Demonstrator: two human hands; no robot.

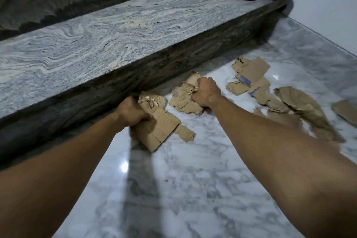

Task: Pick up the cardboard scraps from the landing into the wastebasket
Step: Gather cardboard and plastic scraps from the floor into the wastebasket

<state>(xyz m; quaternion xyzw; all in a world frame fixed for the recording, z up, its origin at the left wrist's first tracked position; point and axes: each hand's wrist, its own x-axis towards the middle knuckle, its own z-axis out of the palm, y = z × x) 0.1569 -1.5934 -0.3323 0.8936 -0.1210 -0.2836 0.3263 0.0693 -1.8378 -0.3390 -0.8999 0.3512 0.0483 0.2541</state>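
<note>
Left hand (131,111) fisted on folded cardboard wad (156,125), frame centre by step riser (96,94); right hand (205,91) clenched on crumpled scrap (183,98). Both full, likely to save trips. Loose scraps (257,83) right of centre on landing floor (193,189). Wastebasket out of view.

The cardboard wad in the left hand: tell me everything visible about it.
The cardboard wad is plain brown corrugated board, crumpled and folded, with torn, frayed edges and a narrow strip sticking out to its right. The left hand is closed on its upper left part. It sits low over the marble floor, close to the dark step riser; whether it touches the floor is unclear.
</note>
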